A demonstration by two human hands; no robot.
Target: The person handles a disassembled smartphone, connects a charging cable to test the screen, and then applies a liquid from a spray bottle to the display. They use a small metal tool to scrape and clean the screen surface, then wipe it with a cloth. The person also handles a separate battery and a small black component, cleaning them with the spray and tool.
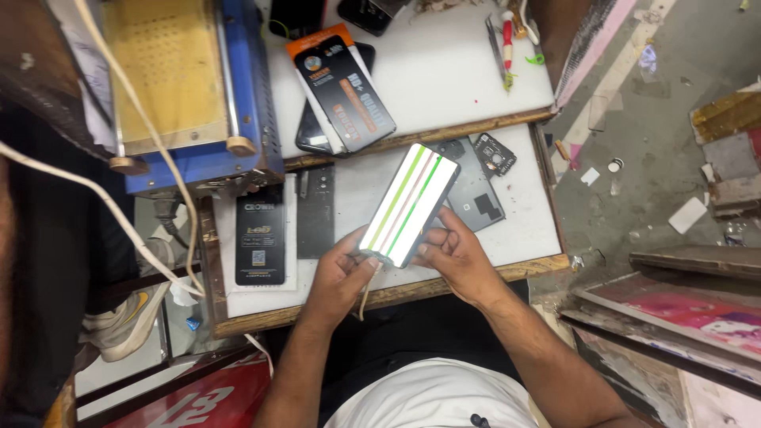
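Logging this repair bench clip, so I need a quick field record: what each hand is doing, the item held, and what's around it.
left hand: grips the lower end of the phone, where a cable hangs
right hand: holds the phone's lower edge
phone: screen lit white with green and pink stripes
behind it: opened phone back
left of it: black flat box
surface: white table

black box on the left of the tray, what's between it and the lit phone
In the head view, a dark flat panel lies between the black box and the lit phone, on the white tray.

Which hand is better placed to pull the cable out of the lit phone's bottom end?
Probably the left hand: its fingertips pinch the cable at the phone; the right hand cradles its side.
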